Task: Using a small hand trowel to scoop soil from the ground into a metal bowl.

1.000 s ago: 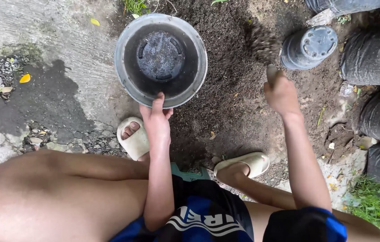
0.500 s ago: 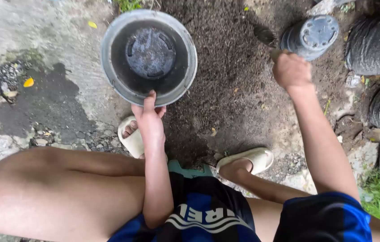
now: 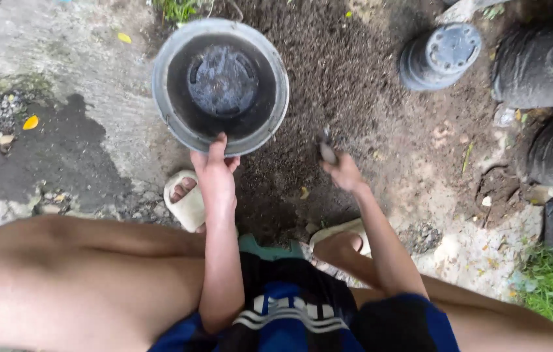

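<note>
The left hand (image 3: 214,173) grips the near rim of a large grey pot (image 3: 220,85), thumb inside, with a smaller upturned pot lying within it. The right hand (image 3: 343,173) is closed around a small trowel handle (image 3: 326,150) over a patch of dark soil (image 3: 341,85). Another grey pot (image 3: 441,55) lies on its side beyond, near black grow bags (image 3: 543,65) at the right edge

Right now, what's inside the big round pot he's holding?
The big grey pot looks nearly empty: dark inner walls and a round base with slots, dusted with soil. The left hand grips the near rim, its fingers covering a small patch. The ground under the pot is hidden.
</note>
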